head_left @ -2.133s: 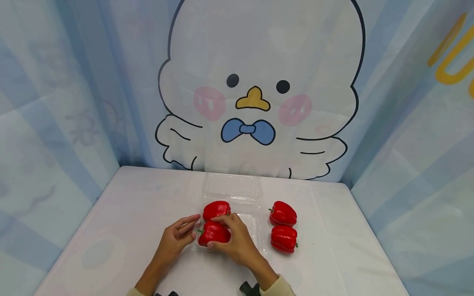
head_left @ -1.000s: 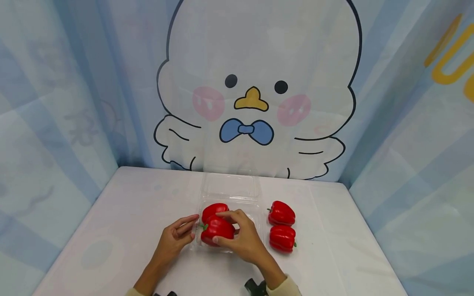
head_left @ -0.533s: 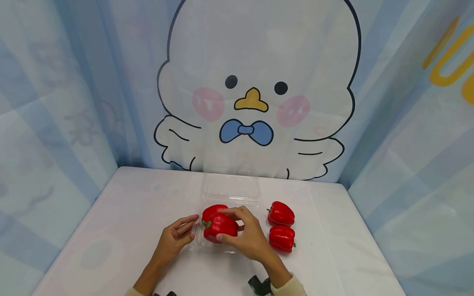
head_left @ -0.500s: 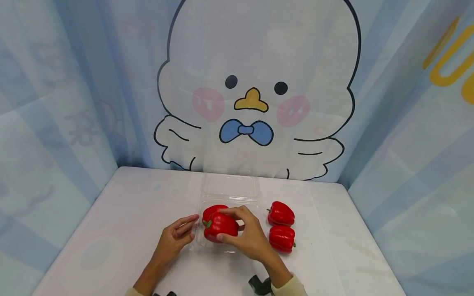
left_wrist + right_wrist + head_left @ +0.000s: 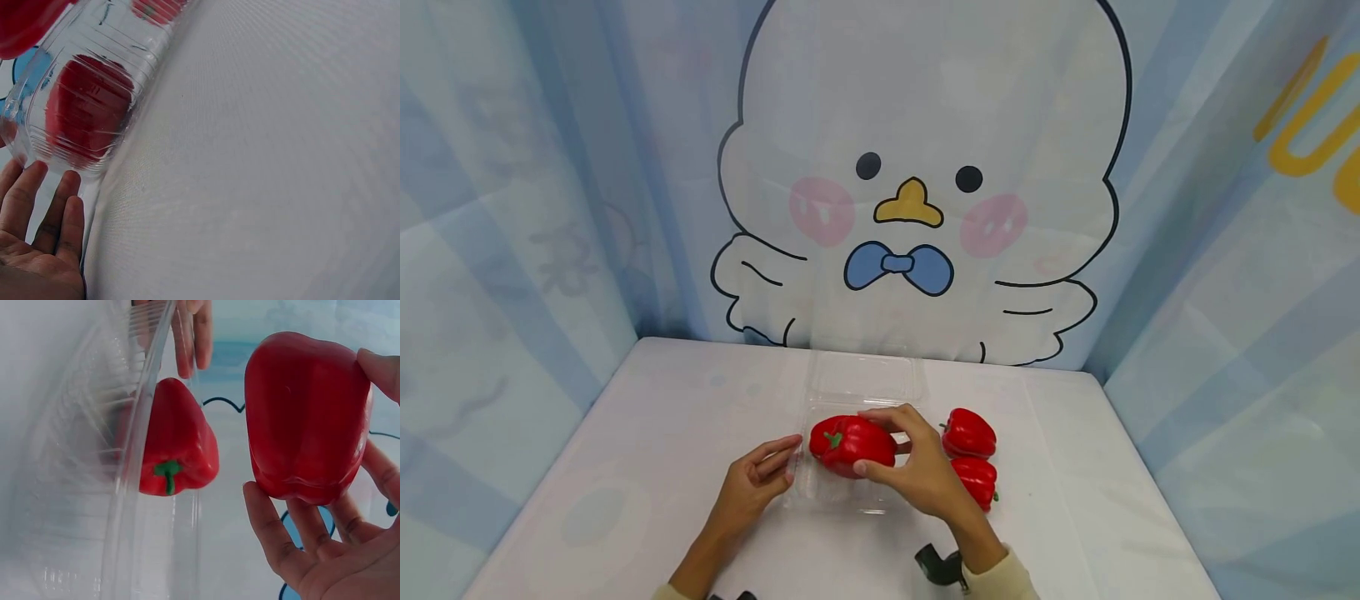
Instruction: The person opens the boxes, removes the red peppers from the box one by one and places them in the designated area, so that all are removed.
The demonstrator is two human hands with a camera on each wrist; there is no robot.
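Observation:
My right hand [image 5: 921, 467] grips a red bell pepper [image 5: 867, 447] between thumb and fingers, its green stem pointing left. In the right wrist view this bell pepper [image 5: 306, 419] is held clear of the plastic box. Under it is a clear hinged plastic box [image 5: 842, 498] with its lid [image 5: 865, 377] laid back. A second red bell pepper [image 5: 181, 447] lies inside, mostly covered by the held one in the head view. Beside the box's left wall is my left hand [image 5: 756, 479], fingers extended, the fingertips at the plastic.
To the right of the box, two more red bell peppers lie on the white table: a rear one [image 5: 970, 433] and a front one [image 5: 979, 479], partly behind my right hand. A printed cloth backdrop [image 5: 925, 100] surrounds the table at the back and sides.
My right hand has lifted the bell pepper from the box's front left and carried it up, rightward and back over the second one. The left hand has stayed in place.

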